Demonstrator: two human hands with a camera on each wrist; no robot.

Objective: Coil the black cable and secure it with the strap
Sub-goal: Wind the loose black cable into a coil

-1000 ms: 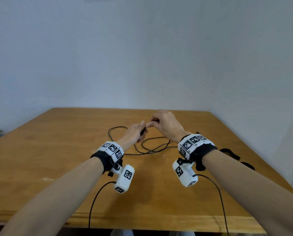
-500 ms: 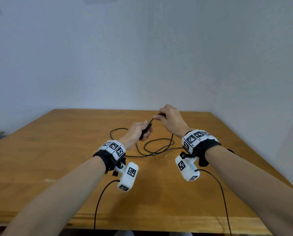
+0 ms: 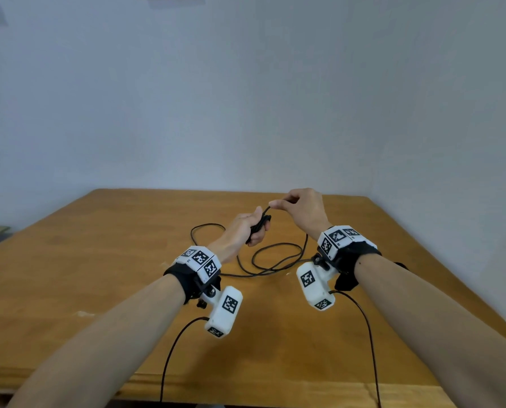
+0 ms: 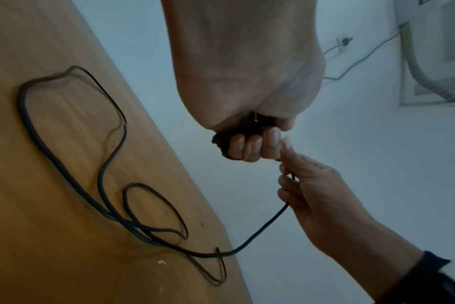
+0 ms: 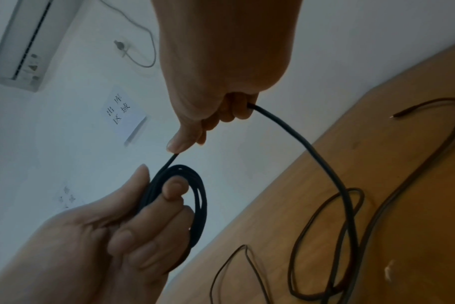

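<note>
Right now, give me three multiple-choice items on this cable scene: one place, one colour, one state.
1. Where is the finished coil?
A. in the left hand
B. flat on the table
C. in the right hand

2. What colour is the table?
A. white
B. brown wood
C. green

3. What state is the rest of the cable in?
A. fully coiled
B. strapped
C. loose loops on the table

Answers:
1 A: right wrist view shows left fingers curled round the coil.
2 B: head view shows a brown wooden top.
3 C: the right hand pinches a strand leading down to slack loops.
</note>
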